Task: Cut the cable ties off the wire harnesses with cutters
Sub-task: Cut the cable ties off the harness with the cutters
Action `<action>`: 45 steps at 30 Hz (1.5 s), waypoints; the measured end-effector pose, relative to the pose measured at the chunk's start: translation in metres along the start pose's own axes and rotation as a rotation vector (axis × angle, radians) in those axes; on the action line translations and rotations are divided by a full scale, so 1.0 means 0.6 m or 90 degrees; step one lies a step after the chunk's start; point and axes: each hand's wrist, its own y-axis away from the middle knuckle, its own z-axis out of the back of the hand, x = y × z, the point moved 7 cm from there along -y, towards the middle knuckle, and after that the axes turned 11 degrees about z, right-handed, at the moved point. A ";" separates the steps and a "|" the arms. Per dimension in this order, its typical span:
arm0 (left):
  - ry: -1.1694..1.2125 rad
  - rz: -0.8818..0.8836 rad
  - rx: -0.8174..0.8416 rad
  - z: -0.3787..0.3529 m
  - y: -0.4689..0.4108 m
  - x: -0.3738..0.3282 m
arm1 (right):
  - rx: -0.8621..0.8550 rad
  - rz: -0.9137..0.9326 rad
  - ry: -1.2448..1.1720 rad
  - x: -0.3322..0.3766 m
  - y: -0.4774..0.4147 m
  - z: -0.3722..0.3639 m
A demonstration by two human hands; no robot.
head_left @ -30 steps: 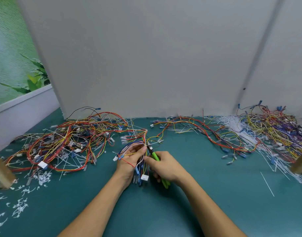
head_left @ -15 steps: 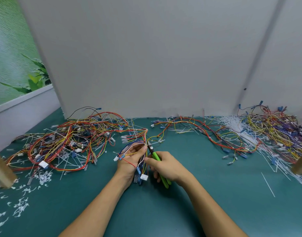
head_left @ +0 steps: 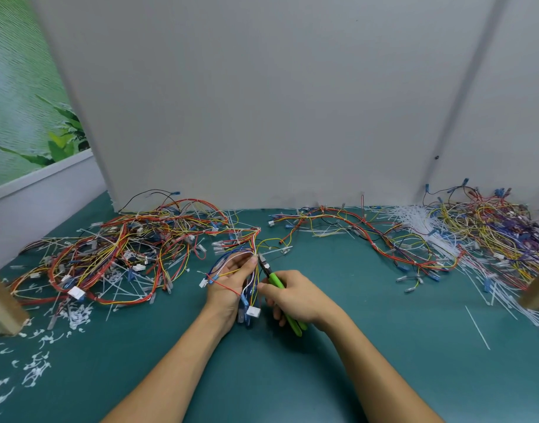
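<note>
Harness point(head_left: 252, 279) gripped in left hand point(head_left: 231, 280), cutters point(head_left: 277, 282) in right hand point(head_left: 294, 297).

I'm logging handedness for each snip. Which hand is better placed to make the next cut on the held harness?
Right. The right hand grips the green-handled cutters, their tip beside the wires at the left thumb. The left hand is busy holding the wire harness.

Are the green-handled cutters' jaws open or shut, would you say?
Cannot tell: the right hand grips the green-handled cutters; their dark jaws blur into wires.
</note>
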 end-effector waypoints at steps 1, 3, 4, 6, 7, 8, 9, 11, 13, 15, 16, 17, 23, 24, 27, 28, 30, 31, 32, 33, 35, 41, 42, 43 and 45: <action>0.000 -0.001 -0.001 0.000 0.000 0.000 | -0.001 -0.005 0.004 -0.001 0.000 0.001; -0.001 -0.001 0.003 0.000 0.001 0.000 | -0.004 -0.015 0.012 -0.003 0.001 0.001; 0.002 0.002 0.006 -0.001 0.001 0.000 | -0.005 -0.021 0.015 -0.004 0.001 0.002; -0.002 0.005 0.001 -0.001 0.001 0.000 | -0.009 -0.032 0.012 -0.006 0.001 0.003; -0.005 0.004 -0.003 -0.001 0.001 0.000 | -0.011 -0.037 0.010 -0.007 0.002 0.004; -0.005 0.002 -0.004 -0.001 0.001 0.000 | -0.013 -0.040 0.009 -0.007 0.002 0.005; -0.002 0.000 -0.003 -0.001 0.001 -0.001 | -0.016 -0.043 0.007 -0.006 0.003 0.006; 0.011 0.005 0.001 -0.001 0.001 0.000 | -0.022 -0.045 -0.002 -0.004 0.004 0.007; 0.027 0.017 0.004 -0.001 0.002 0.001 | -0.025 -0.045 -0.017 -0.002 0.005 0.006; 0.028 0.023 0.003 -0.001 0.001 0.001 | -0.024 -0.044 -0.041 0.000 0.005 0.004; 0.025 0.024 0.004 -0.001 0.000 0.002 | -0.021 -0.044 -0.054 0.002 0.005 0.002; 0.022 0.025 0.005 0.000 0.000 0.002 | -0.018 -0.042 -0.066 0.004 0.006 0.000; -0.004 0.009 -0.002 0.003 -0.001 0.002 | -0.021 -0.041 -0.071 0.008 0.010 -0.002; -0.005 0.006 0.002 0.002 -0.001 0.002 | -0.024 -0.043 -0.058 0.006 0.010 0.000; 0.007 0.005 0.019 -0.002 0.002 0.000 | -0.039 -0.049 -0.035 0.001 0.008 0.006; 0.013 0.005 0.025 -0.003 0.003 -0.002 | -0.042 -0.049 -0.032 -0.001 0.006 0.006; 0.019 0.004 0.035 -0.005 0.006 -0.004 | -0.043 -0.051 -0.025 -0.004 0.004 0.004; 0.020 0.008 0.035 -0.006 0.006 -0.003 | -0.041 -0.052 -0.022 -0.006 0.003 0.003; 0.021 0.014 0.034 -0.006 0.006 -0.002 | -0.039 -0.053 -0.023 -0.008 0.002 0.002; 0.024 0.022 0.031 -0.006 0.005 0.000 | -0.038 -0.052 -0.025 -0.009 0.001 0.002; 0.026 0.031 0.028 -0.005 0.004 0.002 | -0.043 -0.048 -0.027 -0.009 0.001 0.002; 0.030 0.040 0.021 0.000 0.001 0.004 | -0.158 -0.059 -0.126 -0.008 -0.001 0.024; 0.030 0.042 0.024 0.000 0.001 0.004 | -0.183 -0.067 -0.152 -0.011 0.001 0.034; 0.030 0.043 0.025 -0.001 0.001 0.004 | -0.201 -0.075 -0.171 -0.013 0.004 0.044; 0.029 0.045 0.029 -0.001 0.001 0.004 | -0.212 -0.085 -0.186 -0.017 0.008 0.055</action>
